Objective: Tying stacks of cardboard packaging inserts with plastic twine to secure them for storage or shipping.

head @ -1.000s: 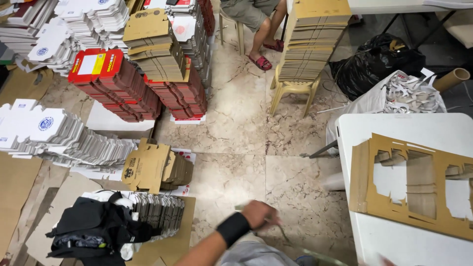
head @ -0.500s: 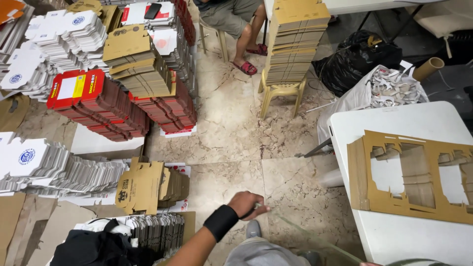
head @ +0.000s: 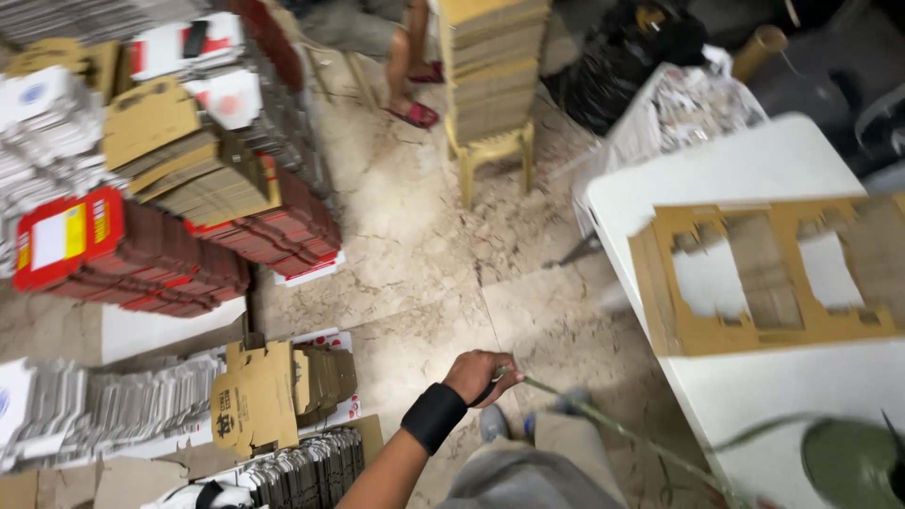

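Left hand [head: 483, 374] low over the floor, wristband on, fingers closed round the near end of a thin green strap [head: 613, 429]. Strap running from that fist down and rightward, long axis slanting toward a blurred green roll [head: 848, 462] at the frame's lower right, beside the white table [head: 754, 170]. Right hand out of sight. Brown cutout sheet [head: 754, 325] flat on the table, well apart from the fist; box stack [head: 273, 396] just left of it.

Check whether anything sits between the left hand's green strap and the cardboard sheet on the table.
Nothing visible does. The left hand pinches the green strap, which runs clear above the floor towards the table; the cardboard sheet lies beyond.
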